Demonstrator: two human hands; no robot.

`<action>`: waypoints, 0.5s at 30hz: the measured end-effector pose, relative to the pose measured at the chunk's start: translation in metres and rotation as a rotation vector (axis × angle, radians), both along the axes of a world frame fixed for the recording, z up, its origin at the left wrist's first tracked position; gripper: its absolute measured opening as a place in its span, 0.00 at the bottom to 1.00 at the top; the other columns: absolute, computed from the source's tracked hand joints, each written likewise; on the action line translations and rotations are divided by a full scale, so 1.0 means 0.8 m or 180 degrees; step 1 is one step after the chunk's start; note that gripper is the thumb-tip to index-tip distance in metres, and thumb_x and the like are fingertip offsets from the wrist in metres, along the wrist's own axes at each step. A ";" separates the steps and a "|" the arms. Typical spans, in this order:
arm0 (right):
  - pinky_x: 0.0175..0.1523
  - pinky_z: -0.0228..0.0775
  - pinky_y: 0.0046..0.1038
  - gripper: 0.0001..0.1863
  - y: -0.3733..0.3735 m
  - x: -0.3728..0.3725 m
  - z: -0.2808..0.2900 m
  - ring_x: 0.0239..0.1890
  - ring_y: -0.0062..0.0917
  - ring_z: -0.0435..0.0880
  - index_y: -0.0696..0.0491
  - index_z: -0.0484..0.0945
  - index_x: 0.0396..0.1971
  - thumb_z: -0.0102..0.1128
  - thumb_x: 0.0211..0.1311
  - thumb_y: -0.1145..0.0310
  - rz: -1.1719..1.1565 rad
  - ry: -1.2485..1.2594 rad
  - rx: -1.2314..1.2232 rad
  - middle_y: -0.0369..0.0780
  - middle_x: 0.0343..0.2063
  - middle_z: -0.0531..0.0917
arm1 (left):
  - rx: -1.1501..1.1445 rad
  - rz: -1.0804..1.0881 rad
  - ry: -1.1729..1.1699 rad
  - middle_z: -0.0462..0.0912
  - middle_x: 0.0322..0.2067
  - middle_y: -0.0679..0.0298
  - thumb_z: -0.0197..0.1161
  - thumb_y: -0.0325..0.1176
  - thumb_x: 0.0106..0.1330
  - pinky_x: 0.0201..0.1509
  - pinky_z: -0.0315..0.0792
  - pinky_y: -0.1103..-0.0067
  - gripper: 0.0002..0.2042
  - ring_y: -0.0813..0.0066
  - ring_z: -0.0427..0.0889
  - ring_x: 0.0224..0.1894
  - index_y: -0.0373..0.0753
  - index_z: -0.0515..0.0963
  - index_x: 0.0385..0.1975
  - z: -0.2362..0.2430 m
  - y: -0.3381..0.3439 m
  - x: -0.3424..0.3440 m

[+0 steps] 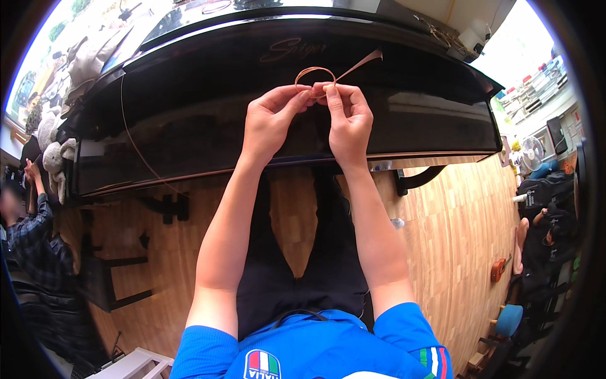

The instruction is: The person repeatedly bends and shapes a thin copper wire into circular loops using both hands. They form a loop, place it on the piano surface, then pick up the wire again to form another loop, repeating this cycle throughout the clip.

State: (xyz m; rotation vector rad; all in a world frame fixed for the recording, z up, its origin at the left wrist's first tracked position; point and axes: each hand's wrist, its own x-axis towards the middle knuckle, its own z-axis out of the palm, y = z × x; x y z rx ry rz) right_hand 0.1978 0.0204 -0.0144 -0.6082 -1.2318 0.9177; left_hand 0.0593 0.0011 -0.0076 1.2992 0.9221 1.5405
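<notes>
Both of my hands meet above a glossy black piano, near the middle of its front. Between them is a thin tan strip, bent into a small ring, its flat end flaring out to the upper right. My left hand pinches the ring's left side between thumb and fingers. On the opposite side, my right hand presses its thumb against the strip, close to where the ends cross. The fingertips nearly touch and hide the crossing itself. A long thin strand hangs in a curve down the piano's left part.
Grey plush toys sit at the piano's left end. A person in a plaid sleeve is at far left, by a dark stool. Wooden floor spreads below. At right are a fan, a blue round seat and dark-clothed people.
</notes>
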 end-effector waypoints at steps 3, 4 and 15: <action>0.51 0.78 0.23 0.07 0.002 0.003 0.001 0.41 0.20 0.85 0.59 0.78 0.39 0.54 0.74 0.71 0.0172 0.0001 -0.0107 0.41 0.37 0.87 | 0.0002 -0.0026 -0.0197 0.86 0.45 0.56 0.62 0.29 0.71 0.56 0.77 0.78 0.13 0.71 0.85 0.48 0.31 0.77 0.52 0.001 0.000 0.000; 0.52 0.77 0.23 0.08 0.003 0.003 0.000 0.41 0.20 0.85 0.59 0.78 0.39 0.54 0.74 0.71 0.0237 -0.0002 -0.0145 0.41 0.37 0.87 | 0.0030 -0.0029 -0.0222 0.85 0.46 0.56 0.62 0.29 0.71 0.56 0.77 0.78 0.14 0.71 0.85 0.50 0.31 0.77 0.53 0.002 0.000 -0.001; 0.47 0.76 0.21 0.08 0.005 0.005 -0.001 0.37 0.18 0.84 0.59 0.79 0.36 0.57 0.72 0.69 0.0482 -0.0249 -0.0379 0.39 0.33 0.87 | 0.0055 -0.0484 -0.0382 0.75 0.33 0.71 0.65 0.27 0.67 0.49 0.71 0.83 0.22 0.82 0.77 0.45 0.35 0.68 0.60 0.003 -0.004 -0.003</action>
